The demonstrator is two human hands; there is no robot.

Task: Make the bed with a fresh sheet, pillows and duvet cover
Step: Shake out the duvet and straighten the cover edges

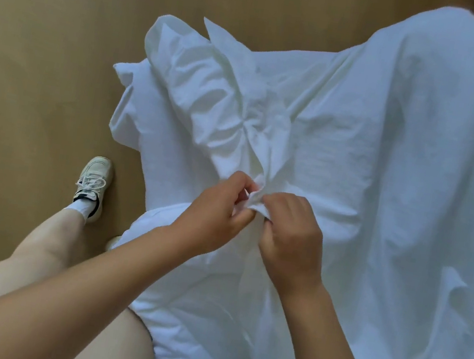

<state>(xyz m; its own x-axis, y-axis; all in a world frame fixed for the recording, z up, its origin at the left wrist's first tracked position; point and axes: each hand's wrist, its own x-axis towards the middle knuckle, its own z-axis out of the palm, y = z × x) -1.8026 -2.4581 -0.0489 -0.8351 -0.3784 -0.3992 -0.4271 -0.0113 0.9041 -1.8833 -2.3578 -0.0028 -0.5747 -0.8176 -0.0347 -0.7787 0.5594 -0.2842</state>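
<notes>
Nearest me, at six o'clock, my bare knee [116, 346] stands just beside the bed's edge. Beyond it my left hand [217, 216] and my right hand [291, 237] meet near the middle of my view, almost touching; both have their fingers curled, pinching from either side one small gathered tuft [258, 196] of the crumpled white cotton bedding cloth [398, 189]. Out at nine o'clock my white lace-up trainer [93, 184] is planted on the plain tan floor [49, 41]. From the tuft the cloth fans away toward twelve o'clock in tight radiating creases, then heaps into a loose ruffle at eleven o'clock that overhangs the bed's side. Under that ruffle, at ten o'clock, a softer padded white corner [128, 75] pokes out; I cannot tell whether it is a pillow or the duvet. From one to four o'clock the cloth lies flatter across the bed, still wrinkled, rising to a hump at the far end. I judge the job about midway; fresh linen covers the bed, though I cannot say whether this layer is sheet or duvet cover, and nothing looks smoothed or tucked. My guess is that I am fixing a corner of it; spreading it flat, squaring the edges and setting the pillows all seem still to do.
</notes>
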